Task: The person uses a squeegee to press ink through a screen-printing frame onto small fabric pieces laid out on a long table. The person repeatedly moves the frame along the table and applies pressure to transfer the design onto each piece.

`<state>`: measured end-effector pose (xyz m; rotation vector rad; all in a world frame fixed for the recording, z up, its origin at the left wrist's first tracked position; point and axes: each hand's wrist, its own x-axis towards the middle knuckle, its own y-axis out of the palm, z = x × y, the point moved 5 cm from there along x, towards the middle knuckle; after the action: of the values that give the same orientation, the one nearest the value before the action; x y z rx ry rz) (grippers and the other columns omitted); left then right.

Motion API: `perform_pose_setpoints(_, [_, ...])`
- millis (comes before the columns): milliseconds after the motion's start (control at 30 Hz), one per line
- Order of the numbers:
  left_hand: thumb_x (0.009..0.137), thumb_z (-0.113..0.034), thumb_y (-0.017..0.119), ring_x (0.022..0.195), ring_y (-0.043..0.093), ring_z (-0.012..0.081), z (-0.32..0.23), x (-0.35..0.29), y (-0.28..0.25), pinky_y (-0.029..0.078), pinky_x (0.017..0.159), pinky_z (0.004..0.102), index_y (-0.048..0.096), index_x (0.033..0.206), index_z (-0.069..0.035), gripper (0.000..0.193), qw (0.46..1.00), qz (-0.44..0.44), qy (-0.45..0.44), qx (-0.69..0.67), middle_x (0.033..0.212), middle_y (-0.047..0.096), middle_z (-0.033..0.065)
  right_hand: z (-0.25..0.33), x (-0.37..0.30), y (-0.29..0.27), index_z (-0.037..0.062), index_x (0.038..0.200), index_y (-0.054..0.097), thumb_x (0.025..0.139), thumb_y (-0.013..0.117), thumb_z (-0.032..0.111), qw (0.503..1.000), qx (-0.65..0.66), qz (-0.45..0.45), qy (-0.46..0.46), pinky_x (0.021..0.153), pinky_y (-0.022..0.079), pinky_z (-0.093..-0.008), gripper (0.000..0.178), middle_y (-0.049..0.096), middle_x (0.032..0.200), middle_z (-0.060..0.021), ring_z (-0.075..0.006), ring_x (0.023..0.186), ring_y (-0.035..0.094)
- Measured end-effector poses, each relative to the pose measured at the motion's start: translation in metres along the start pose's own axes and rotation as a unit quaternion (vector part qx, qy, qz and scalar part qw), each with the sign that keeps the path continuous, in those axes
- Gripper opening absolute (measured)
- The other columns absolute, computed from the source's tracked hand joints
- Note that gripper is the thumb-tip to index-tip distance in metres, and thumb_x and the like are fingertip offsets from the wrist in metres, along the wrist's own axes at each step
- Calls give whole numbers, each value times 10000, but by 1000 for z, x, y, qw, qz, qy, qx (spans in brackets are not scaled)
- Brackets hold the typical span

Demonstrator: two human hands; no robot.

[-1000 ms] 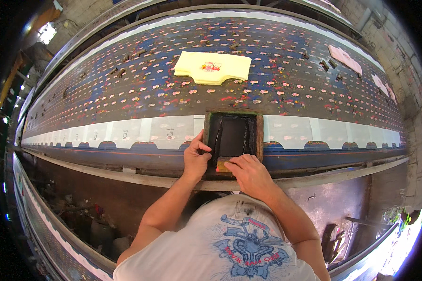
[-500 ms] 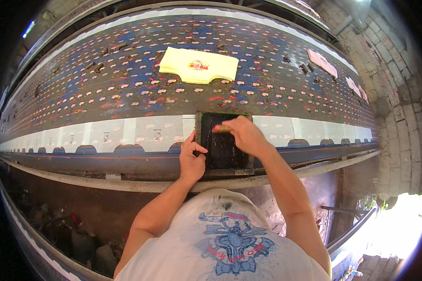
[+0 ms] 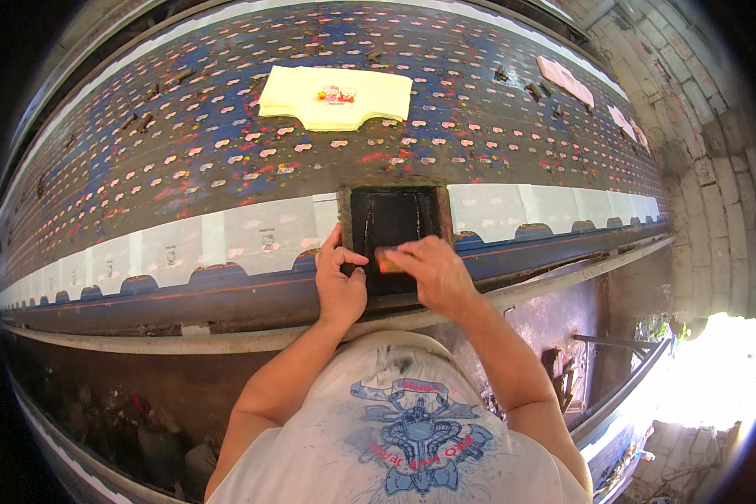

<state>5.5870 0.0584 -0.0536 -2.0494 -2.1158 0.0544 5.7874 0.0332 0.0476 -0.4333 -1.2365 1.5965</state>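
A wooden-edged screen-printing frame lies near the table's front edge, its inside black with wet-looking ink. My left hand grips the frame's left side, fingers bent against the wood. Inside the frame, toward its near end, my right hand is closed around a small squeegee with a reddish-orange end. The squeegee's lower edge is hard to make out against the black. White fabric pieces run in a row to the left of the frame, some with a small dark figure print. More white pieces continue on its right.
Beyond the frame, a stack of yellow cut fabric with a colourful print rests on the long, paint-marked table. Pink cloth and small dark lumps lie at the far right. A ledge borders the table in front of me.
My right hand has drawn the squeegee toward me, from the frame's upper part to its near end. My left hand keeps its hold on the frame. The view has shifted slightly.
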Motion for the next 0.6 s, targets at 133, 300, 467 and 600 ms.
perform_pose_setpoints(133, [826, 182, 716, 1606, 516, 407, 0, 0, -1, 411, 1313, 485, 741, 956, -85, 298, 1000, 7, -11, 6, 1784, 521, 216, 23, -22, -4, 94, 1406, 785, 906, 728, -2, 1000, -14, 24, 5, 1009, 602, -471, 512, 764, 1275, -102, -337, 1147, 698])
perform_pose_setpoints(300, [820, 177, 719, 1617, 510, 409, -5, 1, -2, 406, 1317, 485, 743, 956, -91, 302, 1000, 1, -7, 15, 1780, 533, 221, 19, -31, -11, 71, 1379, 790, 909, 786, 31, 999, 33, 26, 9, 1031, 596, -487, 471, 756, 1292, -110, -344, 1170, 701])
perform_pose_setpoints(467, [818, 189, 692, 1620, 510, 416, -27, -2, 4, 401, 1320, 486, 723, 928, -87, 299, 999, -14, 28, 19, 1786, 527, 229, -1, -48, -22, 29, 1297, 818, 835, 851, -21, 995, 98, -32, 14, 1056, 604, -507, 466, 776, 1309, -134, -379, 1221, 721])
perform_pose_setpoints(600, [825, 197, 681, 1635, 492, 405, -46, -9, 42, 385, 1329, 489, 726, 935, -90, 311, 998, -14, 59, 24, 1782, 530, 233, -31, -72, -39, 18, 1265, 827, 816, 835, -68, 989, 129, -73, 27, 1063, 611, -508, 457, 785, 1295, -141, -386, 1217, 732])
